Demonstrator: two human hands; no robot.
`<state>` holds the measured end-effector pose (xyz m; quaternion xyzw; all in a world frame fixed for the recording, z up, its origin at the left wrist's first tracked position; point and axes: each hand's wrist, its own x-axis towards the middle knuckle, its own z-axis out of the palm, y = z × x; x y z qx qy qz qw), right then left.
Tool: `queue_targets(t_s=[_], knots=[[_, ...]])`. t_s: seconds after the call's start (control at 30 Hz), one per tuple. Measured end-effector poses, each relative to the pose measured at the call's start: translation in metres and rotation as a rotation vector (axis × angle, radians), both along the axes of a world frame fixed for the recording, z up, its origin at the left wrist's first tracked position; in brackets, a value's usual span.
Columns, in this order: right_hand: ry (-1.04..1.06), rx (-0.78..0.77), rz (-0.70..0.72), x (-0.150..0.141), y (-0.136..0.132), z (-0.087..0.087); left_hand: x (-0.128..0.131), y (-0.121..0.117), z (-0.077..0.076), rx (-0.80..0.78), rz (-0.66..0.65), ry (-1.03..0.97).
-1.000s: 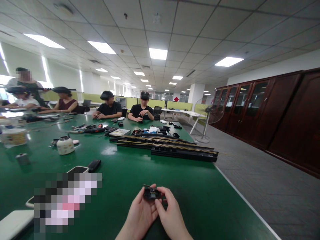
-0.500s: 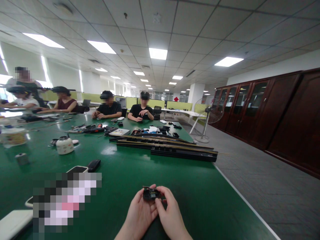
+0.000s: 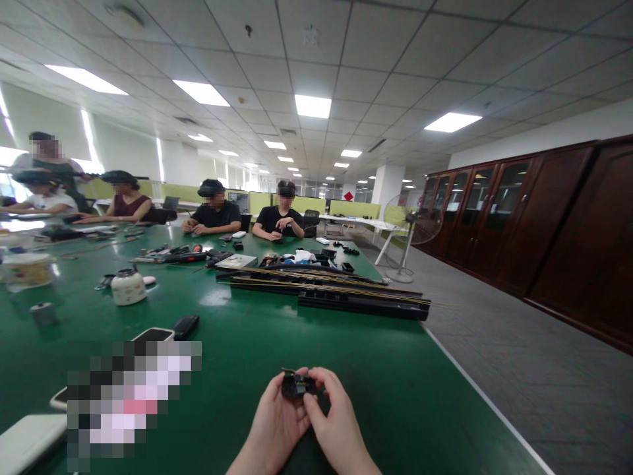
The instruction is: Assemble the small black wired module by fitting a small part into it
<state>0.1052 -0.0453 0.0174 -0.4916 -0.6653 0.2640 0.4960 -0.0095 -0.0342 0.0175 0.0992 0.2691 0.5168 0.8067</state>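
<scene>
A small black part (image 3: 295, 384) with a thin wire at its left end is held over the green table (image 3: 386, 389), near its front edge. My left hand (image 3: 274, 425) cups it from below and the left, fingers curled round it. My right hand (image 3: 333, 425) pinches its right end with thumb and fingertips. Both hands are closed on the part, and its underside is hidden by my fingers.
Long black rails (image 3: 346, 297) lie across the table's middle. A white jar (image 3: 128, 288), a phone (image 3: 154, 335) and a black key fob (image 3: 186, 326) sit to the left. Several people sit at the far end. A standing fan (image 3: 414, 231) and dark wooden cabinets (image 3: 544, 224) are on the right.
My hands and the part have shifted very slightly left; the right fingers have adjusted their pinch a little. Nothing else has moved.
</scene>
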Motion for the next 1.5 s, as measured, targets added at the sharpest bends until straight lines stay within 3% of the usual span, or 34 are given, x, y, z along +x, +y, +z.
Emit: queue_targets(t_s=[0.97, 1.27, 1.5], knots=[[0.029, -0.019, 0.073, -0.003, -0.002, 0.005, 0.002, 0.0, -0.002, 0.002, -0.062, -0.025], [0.068, -0.017, -0.013, 0.001, 0.003, -0.003, 0.002, 0.002, -0.004, -0.035, -0.015, -0.008], [0.206, -0.109, -0.036, 0.001, 0.007, -0.005, 0.001, 0.002, -0.006, -0.027, -0.033, 0.02]])
